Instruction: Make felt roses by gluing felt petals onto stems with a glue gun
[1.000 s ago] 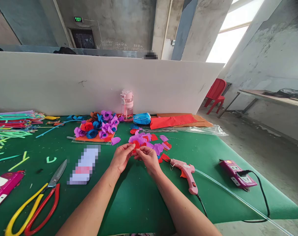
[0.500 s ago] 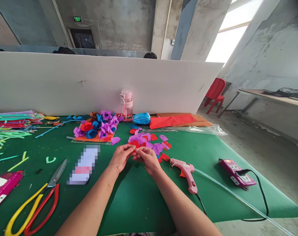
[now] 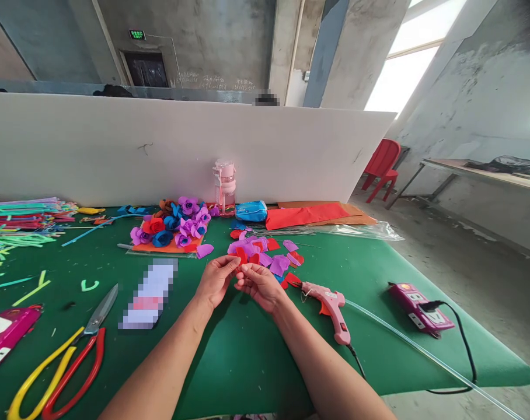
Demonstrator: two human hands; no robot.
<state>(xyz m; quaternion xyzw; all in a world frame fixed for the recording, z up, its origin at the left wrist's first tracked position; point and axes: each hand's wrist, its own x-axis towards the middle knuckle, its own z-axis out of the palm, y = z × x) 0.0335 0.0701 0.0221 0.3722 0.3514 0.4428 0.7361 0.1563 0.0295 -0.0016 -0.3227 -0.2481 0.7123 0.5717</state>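
Observation:
Over the green table my left hand (image 3: 216,281) pinches a red paper petal (image 3: 241,254) between thumb and fingers. My right hand (image 3: 262,286) meets it from the other side, its thumb and fingertips closed at the lower edge of the same red piece. The fingers hide part of it. Just beyond lie loose purple petals (image 3: 279,264) mixed with red ones. A pink glue gun (image 3: 330,303) rests to the right of my right hand, with its nozzle by a red petal (image 3: 293,279). Finished paper flowers (image 3: 187,226) in purple, blue and red are heaped behind my left hand.
Scissors (image 3: 99,312) with yellow and red handles and a pixelated flat object (image 3: 151,294) lie at left. A power strip (image 3: 420,309) with a black cord sits at right. Along the white partition (image 3: 168,151) stand a pink bottle (image 3: 225,186) and red paper (image 3: 306,216).
My right fingertips have shifted slightly against the red petal. My left hand stays almost in place, and the things on the table have not moved.

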